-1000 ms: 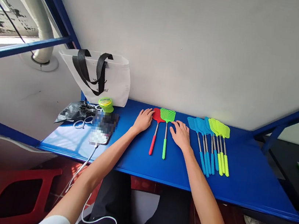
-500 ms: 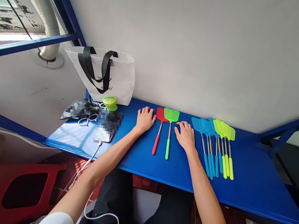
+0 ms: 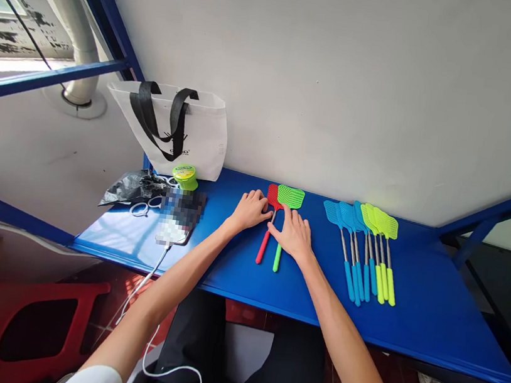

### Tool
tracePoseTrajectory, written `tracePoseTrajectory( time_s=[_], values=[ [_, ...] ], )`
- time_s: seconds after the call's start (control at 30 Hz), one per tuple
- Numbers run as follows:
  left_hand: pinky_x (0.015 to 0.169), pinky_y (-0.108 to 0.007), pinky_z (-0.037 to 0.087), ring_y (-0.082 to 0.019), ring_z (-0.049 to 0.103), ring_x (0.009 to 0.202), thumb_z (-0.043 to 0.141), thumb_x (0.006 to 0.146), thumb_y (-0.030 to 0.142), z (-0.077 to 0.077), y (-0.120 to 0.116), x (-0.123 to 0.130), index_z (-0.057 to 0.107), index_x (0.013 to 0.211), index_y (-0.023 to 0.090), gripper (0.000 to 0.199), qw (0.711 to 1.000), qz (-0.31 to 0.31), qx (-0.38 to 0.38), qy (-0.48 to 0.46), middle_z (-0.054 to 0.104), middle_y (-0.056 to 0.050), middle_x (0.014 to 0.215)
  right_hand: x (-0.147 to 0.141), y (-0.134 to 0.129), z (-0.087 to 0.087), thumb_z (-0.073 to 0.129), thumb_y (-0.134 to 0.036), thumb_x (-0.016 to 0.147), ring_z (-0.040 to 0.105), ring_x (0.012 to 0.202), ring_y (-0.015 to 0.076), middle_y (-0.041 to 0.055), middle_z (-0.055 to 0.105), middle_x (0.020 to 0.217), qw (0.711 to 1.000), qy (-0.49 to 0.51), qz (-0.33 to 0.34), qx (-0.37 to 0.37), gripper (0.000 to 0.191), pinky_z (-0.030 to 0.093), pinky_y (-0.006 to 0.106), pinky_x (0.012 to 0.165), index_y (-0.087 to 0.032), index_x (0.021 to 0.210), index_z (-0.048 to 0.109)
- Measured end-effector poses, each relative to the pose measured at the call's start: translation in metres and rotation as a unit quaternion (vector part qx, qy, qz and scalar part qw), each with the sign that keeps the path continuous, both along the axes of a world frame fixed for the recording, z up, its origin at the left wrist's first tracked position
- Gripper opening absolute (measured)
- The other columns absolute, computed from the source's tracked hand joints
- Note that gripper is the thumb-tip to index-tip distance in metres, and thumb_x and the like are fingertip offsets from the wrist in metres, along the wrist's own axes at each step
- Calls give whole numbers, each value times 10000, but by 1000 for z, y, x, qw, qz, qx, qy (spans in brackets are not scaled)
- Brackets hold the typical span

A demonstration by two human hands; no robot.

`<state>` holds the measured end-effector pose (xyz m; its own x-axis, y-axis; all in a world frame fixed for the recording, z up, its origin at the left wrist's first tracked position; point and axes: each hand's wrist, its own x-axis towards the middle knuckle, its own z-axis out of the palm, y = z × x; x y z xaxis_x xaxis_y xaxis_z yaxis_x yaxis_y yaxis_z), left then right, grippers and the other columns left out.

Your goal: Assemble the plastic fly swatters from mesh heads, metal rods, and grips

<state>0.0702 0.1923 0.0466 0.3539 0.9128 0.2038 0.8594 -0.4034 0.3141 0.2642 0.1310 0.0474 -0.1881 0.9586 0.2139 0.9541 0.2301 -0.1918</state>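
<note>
our red fly swatter (image 3: 263,247) & green fly swatter (image 3: 290,197) lie side by side mid-bench, the green head overlapping the red one. vs half a sec ago, both hands have closed in: the left hand (image 3: 252,209) is now by the red neck, the right hand (image 3: 296,234) over the green shaft, its thumb by the red one. so, we'd judge, work has moved to this pair; neither swatter looks clearly shifted. left fingers are bent; right thumb & index are apart. can't tell if either hand is clamped on anything.

count: 1 red, 1 green; over right, 3 yellow-green swatters (image 3: 381,283) & at least 4 blue swatters (image 3: 347,282), bunched, so exact no. unclear. all on 1 blue bench (image 3: 426,291).

further left: 1 green tub (image 3: 185,177), 1 phone (image 3: 172,234) (pixelated) w/ 1 white cable, 1 black plastic bag (image 3: 127,187), 1 white tote bag (image 3: 203,137) behind.
</note>
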Motion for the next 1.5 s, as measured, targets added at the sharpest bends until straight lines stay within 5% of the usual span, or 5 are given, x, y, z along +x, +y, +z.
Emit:
tracePoseTrajectory(
  time_s=[0.37,0.67,0.87,1.3,1.5],
  values=[
    [813,-352,487,-277,709,879,566,1098,525,9,-5,4,761,711,230,524,979,-136,-97,-115,740,-109,836,17,0,10,590,-197,960,722,1154,313,153,703,1362,997,14,-49,-64,656,524,358,895,-207,1609,494],
    [764,-357,445,-300,722,945,499,1150,494,19,-2,-3,752,1064,215,386,990,95,-50,-96,784,-119,1005,30,1,13,480,-223,1135,669,1197,274,134,703,1282,997,18,7,-74,402,508,340,961,-211,1492,664],
    [1072,-467,452,-400,580,1347,645,1076,599,-1,7,-12,669,1411,191,529,996,86,-11,-23,637,-199,1499,35,2,15,459,-290,1179,663,1200,260,112,723,1237,998,34,14,-57,351,506,324,894,-226,1349,759],
    [1044,-452,457,-376,611,1259,629,1036,736,-15,16,-13,707,1236,194,583,992,87,-15,-86,669,-182,1353,36,1,7,586,-329,1140,731,989,235,84,778,1130,996,61,-9,-64,183,448,299,763,-229,1158,739],
    [947,-395,486,-308,732,1072,308,1176,650,-16,29,-20,682,1093,230,569,949,136,-30,-282,783,-115,1096,39,5,7,633,-358,1097,762,923,244,76,814,1042,989,137,-41,-28,196,486,310,771,-234,1029,770]
  ],
)
